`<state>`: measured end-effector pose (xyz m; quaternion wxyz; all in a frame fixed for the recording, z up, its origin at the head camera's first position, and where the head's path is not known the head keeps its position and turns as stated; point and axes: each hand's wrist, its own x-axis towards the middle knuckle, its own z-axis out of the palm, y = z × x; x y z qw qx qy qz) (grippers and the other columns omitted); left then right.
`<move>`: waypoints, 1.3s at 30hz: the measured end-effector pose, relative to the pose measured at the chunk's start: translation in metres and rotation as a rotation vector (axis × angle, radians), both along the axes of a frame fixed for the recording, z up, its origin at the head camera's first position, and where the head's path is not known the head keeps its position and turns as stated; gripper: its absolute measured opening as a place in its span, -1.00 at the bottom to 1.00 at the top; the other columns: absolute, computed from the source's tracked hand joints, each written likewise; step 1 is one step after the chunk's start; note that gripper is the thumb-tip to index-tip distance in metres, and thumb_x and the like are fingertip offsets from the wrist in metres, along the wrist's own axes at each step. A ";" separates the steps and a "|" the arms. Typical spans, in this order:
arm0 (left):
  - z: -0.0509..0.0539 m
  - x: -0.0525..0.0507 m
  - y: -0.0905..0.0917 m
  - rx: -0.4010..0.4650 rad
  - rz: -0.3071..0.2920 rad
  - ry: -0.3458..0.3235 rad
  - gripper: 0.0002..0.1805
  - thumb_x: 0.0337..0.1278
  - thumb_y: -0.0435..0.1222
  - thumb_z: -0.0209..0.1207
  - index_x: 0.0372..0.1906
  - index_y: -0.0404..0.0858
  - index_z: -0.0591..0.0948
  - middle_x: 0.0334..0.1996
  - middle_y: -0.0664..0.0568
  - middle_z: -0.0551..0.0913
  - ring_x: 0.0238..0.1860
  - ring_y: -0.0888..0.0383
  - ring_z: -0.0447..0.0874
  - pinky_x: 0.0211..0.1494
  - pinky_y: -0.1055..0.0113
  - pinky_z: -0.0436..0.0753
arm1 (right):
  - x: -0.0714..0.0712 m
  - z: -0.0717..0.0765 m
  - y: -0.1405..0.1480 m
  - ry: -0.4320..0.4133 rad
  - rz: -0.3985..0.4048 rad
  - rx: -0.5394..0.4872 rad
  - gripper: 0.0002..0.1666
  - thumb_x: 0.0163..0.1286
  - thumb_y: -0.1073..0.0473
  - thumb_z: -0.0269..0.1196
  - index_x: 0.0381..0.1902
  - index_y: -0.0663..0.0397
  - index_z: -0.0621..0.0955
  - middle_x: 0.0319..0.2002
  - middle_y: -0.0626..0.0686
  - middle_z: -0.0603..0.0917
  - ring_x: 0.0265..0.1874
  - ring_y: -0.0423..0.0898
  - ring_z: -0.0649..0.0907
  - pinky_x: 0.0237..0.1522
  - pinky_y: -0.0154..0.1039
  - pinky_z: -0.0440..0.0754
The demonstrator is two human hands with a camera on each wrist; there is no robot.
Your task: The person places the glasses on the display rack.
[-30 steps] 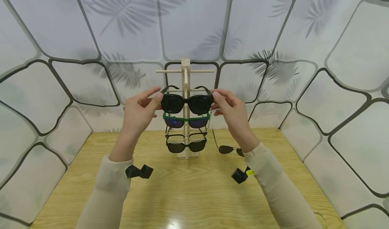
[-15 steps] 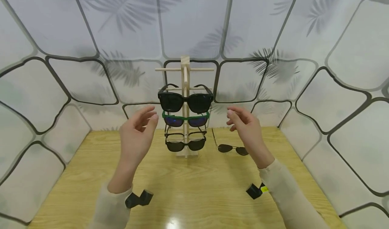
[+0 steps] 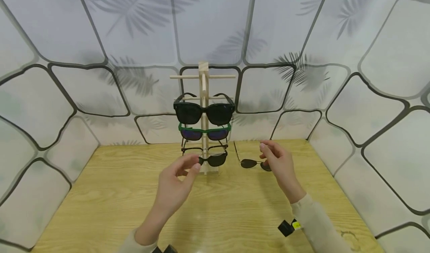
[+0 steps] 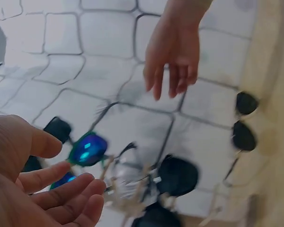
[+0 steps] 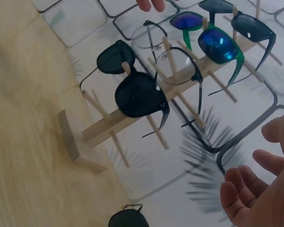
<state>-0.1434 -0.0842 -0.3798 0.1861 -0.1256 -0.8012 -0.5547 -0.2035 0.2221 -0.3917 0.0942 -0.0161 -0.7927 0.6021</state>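
A wooden eyewear stand (image 3: 203,68) holds several pairs one above another. Uppermost are thick black sunglasses (image 3: 220,113); below come green-framed sunglasses (image 3: 218,134) with blue lenses, then clear-lens glasses (image 5: 199,71) and dark sunglasses (image 3: 217,159). My left hand (image 3: 176,186) hovers in front of the stand, fingers loosely bent, hiding part of the lowest pair in the head view. My right hand (image 3: 280,167) hangs over the aviator sunglasses (image 3: 248,164) lying on the table, overlapping their right lens in the head view. Both hands hold nothing.
The wooden table (image 3: 111,193) is bounded by patterned walls (image 3: 211,25) at the back and sides. Bare pegs (image 3: 223,76) stick out at the stand's top. A small black wrist camera (image 3: 286,228) is worn by the right sleeve.
Both hands have let go of the top black sunglasses, which stay on the stand. The left hand has come down and to the right; the right hand has moved down and outward toward the aviators.
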 end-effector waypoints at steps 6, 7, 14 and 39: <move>-0.034 0.006 0.034 0.014 -0.147 -0.091 -0.69 0.38 -0.33 0.35 0.16 -0.10 0.74 0.01 0.05 0.83 -0.03 0.11 0.80 0.01 0.23 0.76 | 0.001 -0.030 0.016 -0.053 -0.045 0.013 -0.48 0.62 -0.11 0.22 0.30 0.10 0.64 -0.24 -0.31 0.73 -0.32 -0.30 0.69 -0.22 -0.34 0.71; -0.039 0.005 0.039 0.009 -0.163 -0.103 -0.69 0.38 -0.31 0.35 0.17 -0.10 0.74 0.03 0.04 0.82 -0.01 0.08 0.80 0.03 0.18 0.76 | 0.001 -0.034 0.018 -0.054 -0.053 0.013 -0.48 0.62 -0.11 0.22 0.31 0.10 0.64 -0.22 -0.32 0.74 -0.31 -0.31 0.70 -0.22 -0.33 0.71; -0.070 -0.008 0.068 -0.003 -0.256 -0.118 -0.61 0.48 -0.24 0.27 0.32 -0.16 0.65 0.15 -0.10 0.76 0.12 -0.11 0.75 0.10 -0.04 0.74 | 0.001 -0.057 0.035 -0.061 -0.087 0.011 -0.47 0.62 -0.11 0.23 0.33 0.09 0.62 -0.23 -0.40 0.72 -0.30 -0.33 0.70 -0.20 -0.29 0.73; -0.125 -0.073 0.133 -0.094 -0.272 -0.213 -0.38 0.57 -0.18 0.17 0.56 -0.33 0.36 0.35 -0.41 0.57 0.35 -0.28 0.60 0.36 -0.19 0.61 | -0.015 -0.096 0.062 -0.172 -0.213 0.032 -0.42 0.64 -0.10 0.18 0.40 0.15 0.56 -0.03 0.02 0.71 -0.27 -0.30 0.70 -0.22 -0.33 0.72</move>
